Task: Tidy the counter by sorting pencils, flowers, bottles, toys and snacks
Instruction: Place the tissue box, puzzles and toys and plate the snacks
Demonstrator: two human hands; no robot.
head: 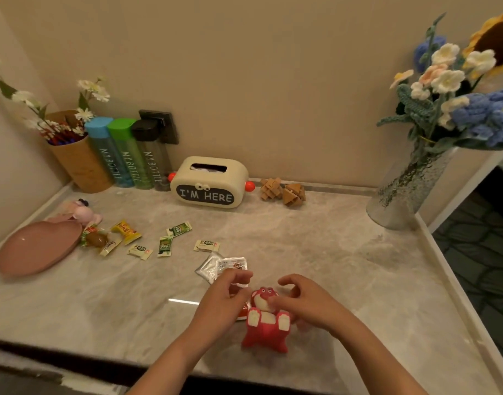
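A red bear toy stands near the counter's front edge. My right hand holds it by the head, thumb on its white muzzle. My left hand pinches a clear snack packet just left of the bear. Several small snack packets lie scattered left of centre, beside a pink plate and a pink plush toy. Three "MY BOTTLE" bottles stand at the back left next to a brown cup holding pencils and white flowers.
A cream tissue box reading "I'M HERE" stands at the back centre, two wooden puzzles to its right. A glass vase of crocheted flowers occupies the back right corner. The counter's right edge drops to the floor.
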